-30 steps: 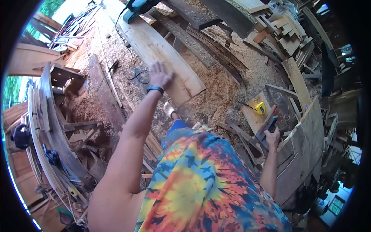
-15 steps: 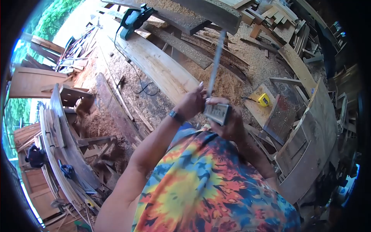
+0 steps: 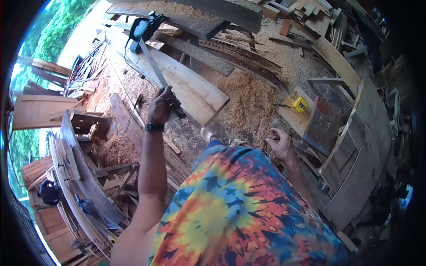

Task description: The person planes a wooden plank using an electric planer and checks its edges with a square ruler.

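Observation:
My left hand point(image 3: 160, 105) is closed around a square with a long metal blade point(image 3: 153, 65), which points up and to the left; the square's stock point(image 3: 179, 112) sticks out at the right of the fist. Behind the blade lies a long pale plank point(image 3: 193, 84), its near end just right of the stock. At the plank's far end sits a green and black power tool point(image 3: 144, 30). My right hand point(image 3: 281, 144) is empty, loosely curled with fingers apart, beside the shirt and over the littered floor.
A yellow tape measure point(image 3: 300, 104) rests on a small board point(image 3: 293, 116) at the right, next to a reddish panel point(image 3: 325, 126). Dark planks point(image 3: 199, 53) lie beyond the pale plank. Shavings point(image 3: 253, 104) cover the floor. Stacked boards point(image 3: 84, 177) stand at the left.
The square was first in my right hand, then between both hands, and is now in my left hand alone, farther left. My right hand has let go and moved right. The view has shifted slightly.

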### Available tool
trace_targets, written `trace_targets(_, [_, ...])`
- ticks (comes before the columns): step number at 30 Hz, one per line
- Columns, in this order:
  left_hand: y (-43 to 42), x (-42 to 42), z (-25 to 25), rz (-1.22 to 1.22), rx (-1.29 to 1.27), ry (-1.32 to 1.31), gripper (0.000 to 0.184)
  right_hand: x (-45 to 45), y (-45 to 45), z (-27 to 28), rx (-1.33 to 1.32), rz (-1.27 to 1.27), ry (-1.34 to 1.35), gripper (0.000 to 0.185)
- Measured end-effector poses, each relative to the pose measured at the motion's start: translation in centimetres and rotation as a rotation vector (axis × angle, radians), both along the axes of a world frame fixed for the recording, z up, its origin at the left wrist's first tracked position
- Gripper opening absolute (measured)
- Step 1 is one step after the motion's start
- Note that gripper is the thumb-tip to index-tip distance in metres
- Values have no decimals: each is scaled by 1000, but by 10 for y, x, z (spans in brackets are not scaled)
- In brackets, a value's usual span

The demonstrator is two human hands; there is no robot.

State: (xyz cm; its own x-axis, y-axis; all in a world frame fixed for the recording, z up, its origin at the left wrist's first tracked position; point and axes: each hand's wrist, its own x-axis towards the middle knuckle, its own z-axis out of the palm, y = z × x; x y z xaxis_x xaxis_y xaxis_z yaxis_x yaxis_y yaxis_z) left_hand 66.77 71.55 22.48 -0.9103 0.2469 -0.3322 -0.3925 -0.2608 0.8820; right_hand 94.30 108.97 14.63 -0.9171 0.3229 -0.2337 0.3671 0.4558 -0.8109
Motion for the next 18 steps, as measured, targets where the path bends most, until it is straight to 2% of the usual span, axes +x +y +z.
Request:
trace_targets(1, [0, 0, 1, -104, -255, -2, 28, 11, 5, -14, 25, -4, -17, 49])
trace_targets(3, [5, -2, -35, -153, -775, 421, 24, 25, 10, -40, 63, -5, -55, 49])
trace_targets(4, [1, -4, -59, -193, -1187, 623, 21, 27, 11, -42, 65, 10, -102, 48])
trace_targets(5, [18, 9, -52, -290, -1458, 578, 21, 30, 12, -52, 99, 31, -141, 48])
trace_targets(7, [31, 21, -76, -391, -1631, 687, 19, 38, 15, -81, 164, 71, -216, 50])
trace_targets(8, [41, 27, -79, -451, -1662, 628, 17, 42, 14, -92, 157, 48, -216, 49])
trace_targets(13, [74, 51, -87, -454, -1725, 679, 20, 74, 15, -166, 13, -79, -232, 45])
trace_targets(14, [77, 54, -88, -463, -1739, 664, 21, 86, 14, -186, -100, -165, -268, 35])
trace_targets(16, [79, 56, -89, -471, -1752, 654, 25, 126, 16, -263, -567, -433, -441, 27])
trace_targets(17, [80, 56, -90, -468, -1757, 646, 27, 133, 10, -262, -799, -563, -519, 24])
trace_targets(18, [78, 54, -92, -477, -1746, 620, 30, 147, -7, -258, -707, -811, -523, 20])
